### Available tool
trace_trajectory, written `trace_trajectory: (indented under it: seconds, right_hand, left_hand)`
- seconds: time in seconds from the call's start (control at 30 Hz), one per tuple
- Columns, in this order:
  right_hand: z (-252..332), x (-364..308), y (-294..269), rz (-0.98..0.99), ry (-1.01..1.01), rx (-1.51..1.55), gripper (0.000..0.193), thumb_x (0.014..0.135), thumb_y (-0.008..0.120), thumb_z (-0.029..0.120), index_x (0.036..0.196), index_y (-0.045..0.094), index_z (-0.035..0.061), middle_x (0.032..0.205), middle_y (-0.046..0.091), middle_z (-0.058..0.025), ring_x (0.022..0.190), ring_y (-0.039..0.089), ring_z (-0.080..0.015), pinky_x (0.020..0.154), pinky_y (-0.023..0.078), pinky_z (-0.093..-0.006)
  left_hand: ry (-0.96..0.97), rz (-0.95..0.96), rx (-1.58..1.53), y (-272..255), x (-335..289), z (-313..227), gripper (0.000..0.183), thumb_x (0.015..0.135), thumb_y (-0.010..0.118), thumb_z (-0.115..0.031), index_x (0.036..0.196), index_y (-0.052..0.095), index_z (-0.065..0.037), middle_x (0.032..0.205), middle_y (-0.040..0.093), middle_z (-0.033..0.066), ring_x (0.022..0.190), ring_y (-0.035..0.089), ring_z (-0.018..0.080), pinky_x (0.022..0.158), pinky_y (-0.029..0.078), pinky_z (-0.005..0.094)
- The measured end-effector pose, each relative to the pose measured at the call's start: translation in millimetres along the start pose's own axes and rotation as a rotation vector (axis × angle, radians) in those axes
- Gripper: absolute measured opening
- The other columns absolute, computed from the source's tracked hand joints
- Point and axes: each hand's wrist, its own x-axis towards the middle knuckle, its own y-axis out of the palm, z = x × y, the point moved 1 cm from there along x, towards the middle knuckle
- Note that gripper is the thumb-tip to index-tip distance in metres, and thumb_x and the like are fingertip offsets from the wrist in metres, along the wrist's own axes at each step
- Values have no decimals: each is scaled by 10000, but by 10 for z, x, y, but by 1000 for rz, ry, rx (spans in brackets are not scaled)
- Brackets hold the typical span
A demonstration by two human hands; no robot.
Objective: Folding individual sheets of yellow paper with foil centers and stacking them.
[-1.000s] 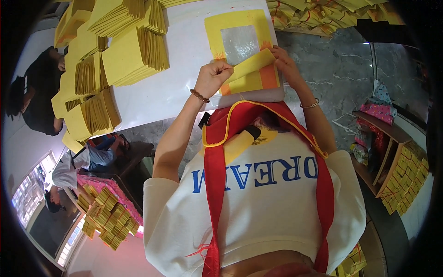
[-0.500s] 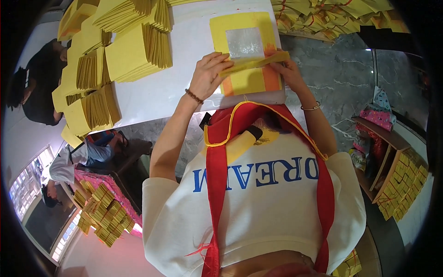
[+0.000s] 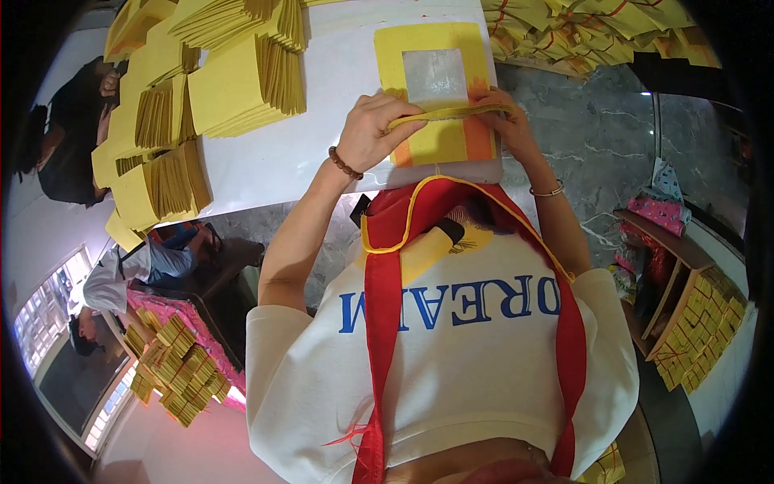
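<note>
Left hand (image 3: pixel 372 129), at 12 o'clock: we are pinching one end of a folded yellow paper strip (image 3: pixel 451 113) between thumb and fingers, with a brown beaded bracelet (image 3: pixel 345 164) circling the wrist. Right hand (image 3: pixel 506 125), between 1 and 2 o'clock: we are pinching the strip's other end, some fingers being hidden; a bangle (image 3: pixel 548 191) is circling this wrist. The strip, at 1 o'clock: we are holding it crosswise over a yellow sheet (image 3: pixel 435 145); whether the two are touching, we cannot tell. The sheet, with silver-grey panel (image 3: pixel 434 77) and orange bars, is lying at the end of a white tabletop (image 3: pixel 339 81). Outward, we are counting in: stacks of folded yellow paper (image 3: pixel 230 89), toward 10 and 11 o'clock; a heap of yellow paper bundles (image 3: pixel 572 32), 1 o'clock; tied yellow bundles (image 3: pixel 701 331), between 3 and 4; a pile of yellow packets (image 3: pixel 181 367), 8; a person in black (image 3: pixel 72 145), near 10; a person in a white top (image 3: pixel 121 278), 9.
</note>
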Motion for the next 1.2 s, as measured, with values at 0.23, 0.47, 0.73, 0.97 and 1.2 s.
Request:
trace_trajectory:
  seconds: [0.23,0.47,0.73,0.97,1.2]
  right_hand:
    - [-18,0,10,7,-69,-62,272,748,619,-45,991,628,77,1191,549,-49,1220,417,-202,1026,327,-324]
    - [-82,-8,8,-22,-53,-27,308,715,619,-68,983,628,82,1184,562,-50,1212,425,-211,1031,323,-324]
    - [-97,12,10,-15,-51,-45,315,711,625,-32,1005,630,81,1166,584,-39,1206,424,-215,1024,317,-331]
    - [-102,-1,28,-56,9,3,304,724,635,27,1022,632,88,1155,594,-26,1209,421,-218,1029,306,-341]
    - [-113,1,22,-36,-8,-14,323,725,634,17,1039,630,91,1177,579,-46,1210,424,-218,1026,312,-338]
  left_hand:
    - [-36,-9,-172,67,-10,-72,162,831,644,-145,923,658,-13,828,645,97,744,600,187,635,459,278]
    - [-335,211,-329,107,-65,-21,131,823,602,-104,884,664,-6,738,625,33,653,535,75,586,430,233]
    - [-424,234,-425,179,-104,154,146,835,591,-119,867,661,6,681,582,-29,618,496,37,558,413,210]
    - [-534,219,-525,192,-93,221,182,830,593,-153,872,666,8,688,606,8,630,518,59,577,436,230]
    - [-522,216,-538,212,-95,260,190,836,582,-159,864,664,10,676,593,0,625,512,55,564,431,228]
